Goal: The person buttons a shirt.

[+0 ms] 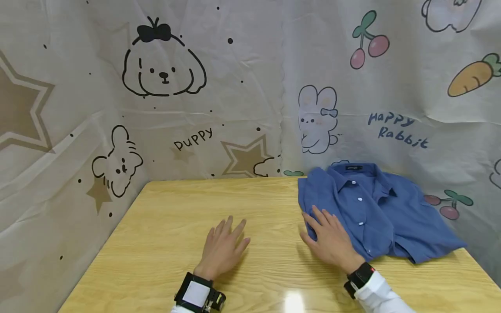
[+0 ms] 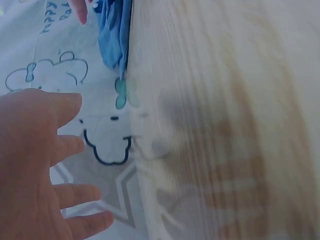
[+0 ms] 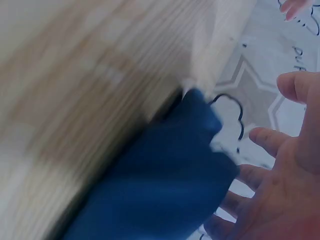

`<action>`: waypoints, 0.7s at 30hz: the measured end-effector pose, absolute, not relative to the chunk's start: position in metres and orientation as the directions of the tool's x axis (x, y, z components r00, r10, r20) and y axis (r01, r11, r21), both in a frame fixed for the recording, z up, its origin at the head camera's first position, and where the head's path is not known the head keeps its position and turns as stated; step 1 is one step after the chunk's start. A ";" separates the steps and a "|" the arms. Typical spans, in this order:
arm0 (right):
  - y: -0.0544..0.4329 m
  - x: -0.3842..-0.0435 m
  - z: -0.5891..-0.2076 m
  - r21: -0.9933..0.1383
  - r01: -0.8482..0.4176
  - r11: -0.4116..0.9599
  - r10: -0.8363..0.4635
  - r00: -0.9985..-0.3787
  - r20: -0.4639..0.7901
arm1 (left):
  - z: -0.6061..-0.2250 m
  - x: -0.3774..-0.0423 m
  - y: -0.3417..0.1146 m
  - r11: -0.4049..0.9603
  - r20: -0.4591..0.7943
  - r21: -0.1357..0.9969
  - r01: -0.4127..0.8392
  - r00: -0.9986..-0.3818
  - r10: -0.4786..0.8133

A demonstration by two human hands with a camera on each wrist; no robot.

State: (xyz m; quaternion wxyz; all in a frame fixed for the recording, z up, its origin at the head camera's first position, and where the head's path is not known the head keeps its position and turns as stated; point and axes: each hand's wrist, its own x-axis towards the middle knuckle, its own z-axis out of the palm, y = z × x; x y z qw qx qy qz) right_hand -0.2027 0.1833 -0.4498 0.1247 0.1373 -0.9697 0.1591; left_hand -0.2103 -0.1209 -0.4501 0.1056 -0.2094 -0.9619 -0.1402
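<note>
A blue button-up shirt lies rumpled at the right back of the wooden table, collar toward the back, white buttons down its front. My right hand, fingers spread, overlaps the shirt's left edge in the head view. In the right wrist view its fingers are extended beside the blue cloth, gripping nothing. Over the middle of the table my left hand is spread with nothing in it. The left wrist view shows that hand's fingers parted, with the shirt farther off at the top.
The wooden table meets a white printed cloth backdrop along its back and left side. Drawings of a puppy, rabbit, cherries and a carrot cover the cloth. Both wrists carry black strapped devices, the left one with a white square.
</note>
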 end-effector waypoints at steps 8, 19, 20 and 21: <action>0.220 -0.211 -0.443 -0.269 -0.219 0.938 -0.143 -0.951 0.275 | -0.451 -0.224 -0.090 0.851 0.244 0.219 0.478 -0.871 0.426; 0.256 -0.214 -0.441 -0.271 -0.082 0.959 -0.018 -0.973 0.228 | -0.451 -0.240 -0.046 0.812 0.233 0.192 0.551 -0.829 0.508; 0.258 -0.214 -0.441 -0.270 -0.074 0.960 -0.011 -0.973 0.229 | -0.451 -0.241 -0.043 0.810 0.231 0.189 0.556 -0.827 0.513; 0.261 -0.214 -0.441 -0.270 -0.068 0.961 -0.004 -0.973 0.231 | -0.451 -0.242 -0.040 0.809 0.229 0.185 0.558 -0.825 0.516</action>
